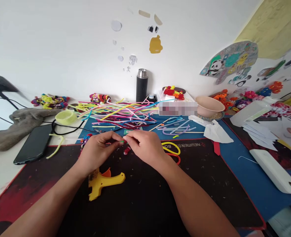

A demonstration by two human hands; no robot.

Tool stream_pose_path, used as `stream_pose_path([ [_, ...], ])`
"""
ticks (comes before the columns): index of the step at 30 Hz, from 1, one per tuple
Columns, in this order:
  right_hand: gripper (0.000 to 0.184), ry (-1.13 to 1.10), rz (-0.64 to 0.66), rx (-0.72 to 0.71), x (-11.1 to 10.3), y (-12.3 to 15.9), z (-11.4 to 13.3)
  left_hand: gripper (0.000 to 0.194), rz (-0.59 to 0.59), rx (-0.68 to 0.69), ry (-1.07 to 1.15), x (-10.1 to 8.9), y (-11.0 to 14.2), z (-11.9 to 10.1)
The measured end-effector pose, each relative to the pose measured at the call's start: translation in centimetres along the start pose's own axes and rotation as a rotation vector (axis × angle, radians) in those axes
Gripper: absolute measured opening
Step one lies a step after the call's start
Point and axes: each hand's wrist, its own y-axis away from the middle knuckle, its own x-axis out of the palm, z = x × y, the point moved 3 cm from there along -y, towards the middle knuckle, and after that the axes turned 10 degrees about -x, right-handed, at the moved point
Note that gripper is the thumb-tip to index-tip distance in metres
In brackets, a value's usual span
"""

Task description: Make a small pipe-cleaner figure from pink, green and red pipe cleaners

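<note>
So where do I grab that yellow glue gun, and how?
Probably by its handle, coming from the right. On the yellow glue gun, that's the slim part jutting right over the black mat, so your fingers could wrap around it. The orange trigger is on its far side. I'd avoid the brownish end beside the left wrist.

Red piece (127, 151) partly behind right hand (146, 146)

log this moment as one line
left hand: close to right hand | right hand: at small red piece | yellow tool: on dark mat
</note>
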Motion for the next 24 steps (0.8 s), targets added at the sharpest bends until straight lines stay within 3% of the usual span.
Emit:
stream_pose_path([
  [5, 0.023, -0.255, -0.073, 0.090, -0.4, -0.1, -0.6, 0.016, 0.074, -0.059, 0.307, 0.1, 0.1, -0.3],
  [12, 0.040, -0.625, -0.038, 0.235, 1.4, 0.2, -0.9, 0.024, 0.035, -0.117, 0.597, 0.5, 0.4, -0.3],
  [16, 0.041, -0.678, -0.022, 0.228, 2.2, 0.3, -0.5, 0.023, -0.076, -0.076, 0.576, 0.5, 0.5, -0.3],
  [24, 0.046, -0.531, 0.093, 0.240, 2.9, 0.5, 0.6, 0.024, -0.242, -0.073, 0.415, 0.1, 0.5, -0.4],
])
